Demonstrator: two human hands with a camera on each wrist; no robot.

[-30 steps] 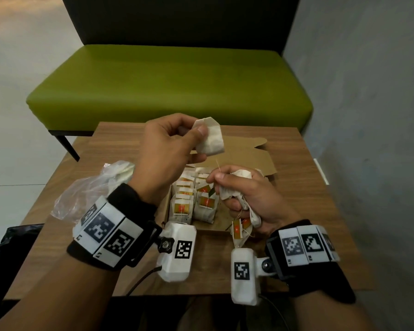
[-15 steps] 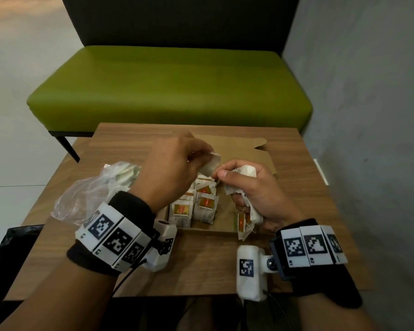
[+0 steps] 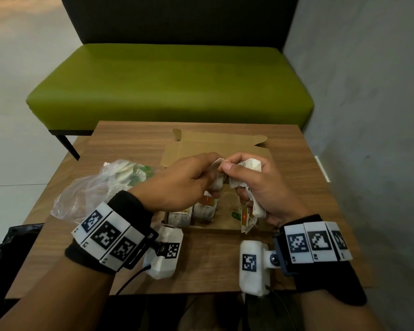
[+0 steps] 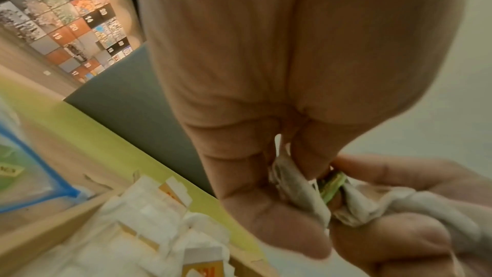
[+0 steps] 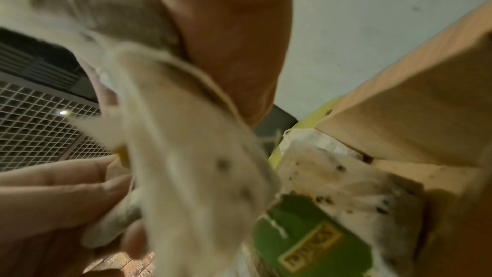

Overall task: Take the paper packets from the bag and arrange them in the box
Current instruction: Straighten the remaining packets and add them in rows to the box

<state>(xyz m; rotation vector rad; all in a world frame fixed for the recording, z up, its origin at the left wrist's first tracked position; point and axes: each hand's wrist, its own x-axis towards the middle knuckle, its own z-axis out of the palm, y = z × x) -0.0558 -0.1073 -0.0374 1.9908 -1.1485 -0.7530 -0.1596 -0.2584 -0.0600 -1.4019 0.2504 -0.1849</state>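
My left hand [image 3: 198, 172] pinches one white paper packet [image 3: 216, 181] over the open cardboard box [image 3: 213, 229]. My right hand [image 3: 232, 168] grips a bunch of white packets [image 3: 252, 163]; their strings and orange tags [image 3: 245, 217] hang below it. The two hands touch at the fingertips. Several packets [image 3: 202, 211] stand in rows in the box's left part. The clear plastic bag [image 3: 98, 189] with more packets lies left of the box. In the left wrist view my left hand's fingers [image 4: 266, 208] squeeze a packet [image 4: 298, 193] against a green tag [image 4: 333, 186].
The box's lid flap [image 3: 225, 144] lies open at the back on the wooden table [image 3: 129, 149]. A green bench [image 3: 172, 84] stands behind the table, a grey wall [image 3: 368, 91] to the right. A dark bag [image 3: 7, 240] sits by the table's left front corner.
My left hand came down with its packet from above the box to meet my right hand. The right hand rose a little with its bunch.
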